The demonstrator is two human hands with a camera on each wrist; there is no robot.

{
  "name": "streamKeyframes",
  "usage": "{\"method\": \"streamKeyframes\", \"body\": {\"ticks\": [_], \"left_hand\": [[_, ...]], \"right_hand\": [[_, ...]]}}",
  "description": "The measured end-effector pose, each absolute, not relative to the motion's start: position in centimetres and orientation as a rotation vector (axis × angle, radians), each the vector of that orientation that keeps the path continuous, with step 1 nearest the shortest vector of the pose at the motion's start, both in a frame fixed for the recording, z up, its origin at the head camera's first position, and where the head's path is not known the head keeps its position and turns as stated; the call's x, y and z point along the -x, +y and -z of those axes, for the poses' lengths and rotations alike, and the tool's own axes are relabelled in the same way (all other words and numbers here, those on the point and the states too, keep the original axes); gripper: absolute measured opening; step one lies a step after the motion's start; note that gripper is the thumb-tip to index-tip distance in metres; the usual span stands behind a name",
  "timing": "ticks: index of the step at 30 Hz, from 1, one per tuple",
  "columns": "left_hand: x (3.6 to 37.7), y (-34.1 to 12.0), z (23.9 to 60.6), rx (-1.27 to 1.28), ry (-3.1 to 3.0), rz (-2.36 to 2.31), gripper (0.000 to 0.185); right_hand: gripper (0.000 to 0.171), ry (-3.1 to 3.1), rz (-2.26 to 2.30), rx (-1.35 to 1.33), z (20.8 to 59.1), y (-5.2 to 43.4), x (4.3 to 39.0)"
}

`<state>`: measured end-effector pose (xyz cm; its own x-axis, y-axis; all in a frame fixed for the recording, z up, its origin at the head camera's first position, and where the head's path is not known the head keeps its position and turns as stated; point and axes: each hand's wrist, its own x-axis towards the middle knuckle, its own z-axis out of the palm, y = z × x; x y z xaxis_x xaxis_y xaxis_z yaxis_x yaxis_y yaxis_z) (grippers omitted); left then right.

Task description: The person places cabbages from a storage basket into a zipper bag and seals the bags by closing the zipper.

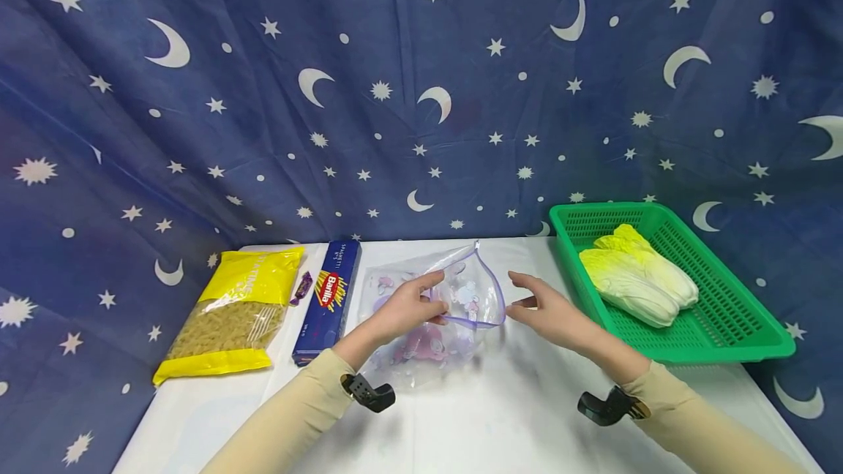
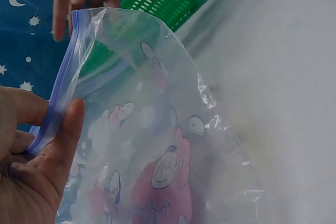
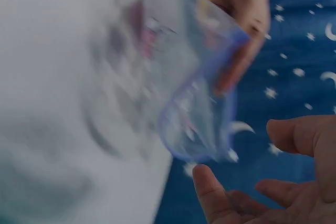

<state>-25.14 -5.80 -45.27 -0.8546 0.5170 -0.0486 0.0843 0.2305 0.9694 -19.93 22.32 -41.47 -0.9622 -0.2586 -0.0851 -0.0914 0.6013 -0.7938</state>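
In the head view, our left hand pinches the near rim of the zip bag, which lies on the white table between the Barilla box and the green basket that holds two cabbages. Our right hand is just beside the open mouth, with the fingers spread and touching nothing. A yellow pasta bag lies at the far left.

In the left wrist view, thumb and fingers clamp the purple zip strip. We think the mouth opens well only if this pinch stays firm while the other hand takes the opposite rim.

The right wrist view is blurred; the fingers seem relaxed, below the mouth of the bag
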Motion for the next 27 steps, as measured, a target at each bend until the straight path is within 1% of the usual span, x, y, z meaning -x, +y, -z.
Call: {"method": "streamKeyframes", "body": {"ticks": [7,12,17,24,27], "left_hand": [[25.1,-5.7,45.0,-0.573,2.147,-1.643,0.073],[25.0,-5.8,45.1,-0.588,2.134,-1.651,0.074],[24.5,-5.8,45.3,-0.586,2.141,-1.651,0.072],[24.3,-5.6,45.5,-0.598,2.153,-1.655,0.074],[24.4,-5.5,45.5,-0.599,2.152,-1.651,0.074]], "right_hand": [[0.078,2.677,1.290,0.287,36.4,26.5,20.3],[0.086,2.736,1.270,0.219,34.3,30.0,21.0],[0.091,2.766,1.225,0.209,34.0,33.3,21.6],[0.099,2.799,1.037,0.208,35.0,37.4,23.0],[0.096,2.786,0.956,0.244,35.6,38.8,23.6]]}}
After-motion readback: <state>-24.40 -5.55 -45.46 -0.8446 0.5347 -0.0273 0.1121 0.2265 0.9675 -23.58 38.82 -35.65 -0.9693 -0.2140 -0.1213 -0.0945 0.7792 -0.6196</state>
